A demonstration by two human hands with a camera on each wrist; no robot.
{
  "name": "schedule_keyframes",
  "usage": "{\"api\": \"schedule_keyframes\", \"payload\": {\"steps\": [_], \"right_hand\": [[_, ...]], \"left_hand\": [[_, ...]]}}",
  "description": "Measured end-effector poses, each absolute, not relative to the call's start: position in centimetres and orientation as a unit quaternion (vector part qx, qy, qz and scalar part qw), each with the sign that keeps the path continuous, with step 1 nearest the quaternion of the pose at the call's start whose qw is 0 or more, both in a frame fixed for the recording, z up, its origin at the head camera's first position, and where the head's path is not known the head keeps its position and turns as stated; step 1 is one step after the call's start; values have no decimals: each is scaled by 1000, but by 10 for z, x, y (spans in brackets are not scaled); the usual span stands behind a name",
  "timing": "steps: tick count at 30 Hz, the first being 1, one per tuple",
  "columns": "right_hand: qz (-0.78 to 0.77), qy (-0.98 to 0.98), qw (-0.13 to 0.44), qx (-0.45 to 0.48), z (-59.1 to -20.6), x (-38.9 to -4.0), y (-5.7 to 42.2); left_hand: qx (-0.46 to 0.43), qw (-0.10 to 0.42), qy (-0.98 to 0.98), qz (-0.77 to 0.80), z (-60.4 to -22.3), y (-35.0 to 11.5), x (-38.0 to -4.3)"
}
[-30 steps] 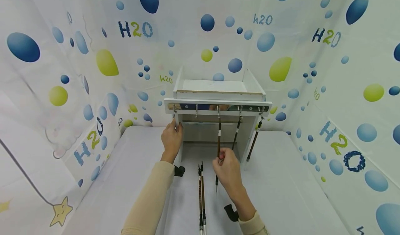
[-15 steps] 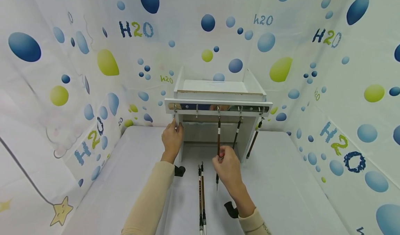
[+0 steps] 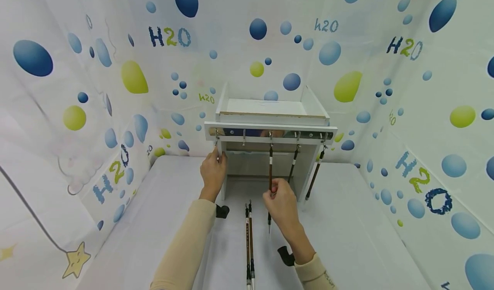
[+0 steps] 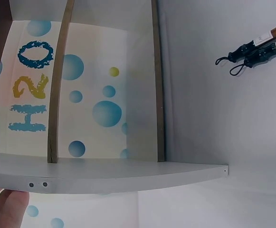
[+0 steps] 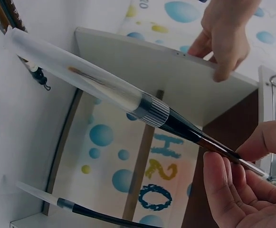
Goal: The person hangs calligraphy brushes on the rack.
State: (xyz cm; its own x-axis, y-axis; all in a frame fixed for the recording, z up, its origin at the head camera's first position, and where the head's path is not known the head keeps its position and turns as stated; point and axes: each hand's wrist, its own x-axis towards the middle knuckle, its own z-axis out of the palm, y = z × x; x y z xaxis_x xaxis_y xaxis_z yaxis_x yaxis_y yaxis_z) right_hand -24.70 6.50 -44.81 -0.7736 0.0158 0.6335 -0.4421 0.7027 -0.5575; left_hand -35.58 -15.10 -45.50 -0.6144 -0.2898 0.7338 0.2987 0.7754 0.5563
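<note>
A white wooden rack stands on the table, with a row of metal hooks along its front rail. My left hand grips the front edge of its left side panel, just below the leftmost hook. From the middle hook hangs a calligraphy brush with a clear cap over its bristles. My right hand pinches its brown handle between thumb and fingers. Two more brushes, one nearer and one at the far right, hang from the hooks to its right.
Two capped brushes lie side by side on the white table, between my forearms. The two left hooks, including the second one, hold no brush. A printed sheet surrounds the table at the back and sides.
Both hands keep their holds. My right hand and the lower end of the brush in it have risen very slightly. The head view has shifted a little.
</note>
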Motion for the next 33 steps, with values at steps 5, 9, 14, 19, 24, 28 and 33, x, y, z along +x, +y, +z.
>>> {"api": "schedule_keyframes", "payload": {"steps": [5,9,14,19,24,28,33], "right_hand": [[363,-869,314,119,-452,-251,63],[366,-870,307,122,-454,-254,63],[382,-869,288,124,-457,-260,63],[379,-875,277,118,-462,-269,63],[381,-879,265,109,-466,-279,63],[384,-883,252,100,-468,-288,62],[381,-888,239,96,-470,-300,62]], "left_hand": [[-4,444,-833,-330,-456,-152,-355],[-8,448,-832,-327,-456,-153,-355],[-8,448,-831,-329,-456,-152,-356],[-6,454,-831,-321,-455,-152,-356],[-6,455,-831,-321,-455,-152,-356],[-6,454,-830,-324,-455,-152,-356],[-8,445,-832,-331,-453,-152,-355]]}}
